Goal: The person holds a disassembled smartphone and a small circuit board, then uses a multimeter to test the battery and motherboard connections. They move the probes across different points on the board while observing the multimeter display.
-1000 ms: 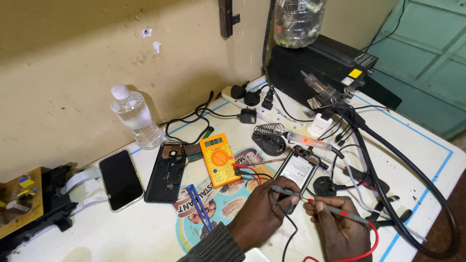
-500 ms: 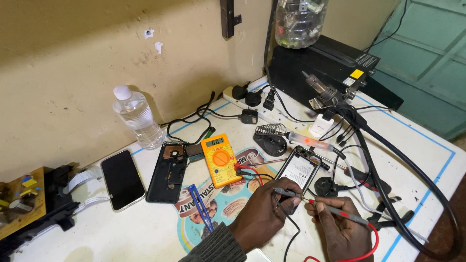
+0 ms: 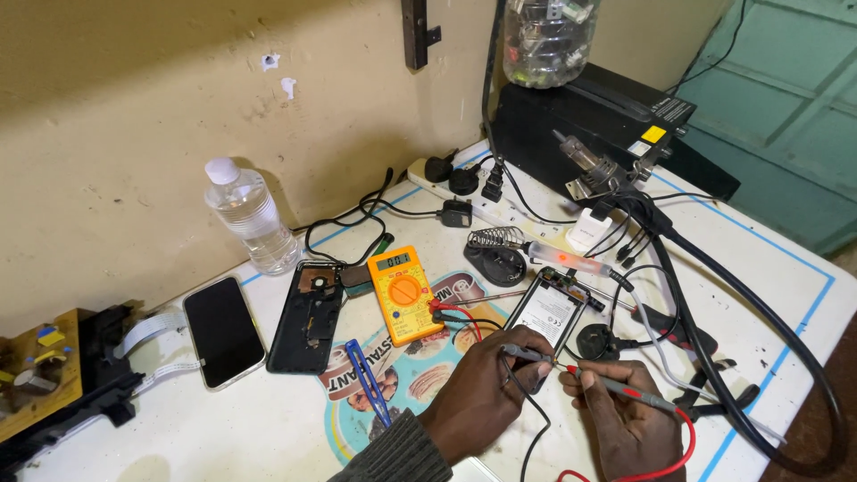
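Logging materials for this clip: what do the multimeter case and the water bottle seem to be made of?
Multimeter: apparently hard matte plastic, opaque yellow-orange moulded case with an orange dial. Water bottle: likely thin clear plastic, see-through ribbed wall with glossy highlights and a white cap.

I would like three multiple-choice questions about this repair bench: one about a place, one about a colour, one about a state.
1. Where does the water bottle stand?
A. by the wall, left of the multimeter
B. on the black box
C. between the hands

2. Which colour is the multimeter?
A. green
B. orange-yellow
C. white

3. What is the state of the opened phone near the hands?
A. closed, screen up
C. wrapped in cloth
B. back cover off, insides showing

Answers: 1 A, it stands against the wall. 2 B, its case is orange-yellow. 3 B, the left hand and right hand hold probes at its exposed inside.
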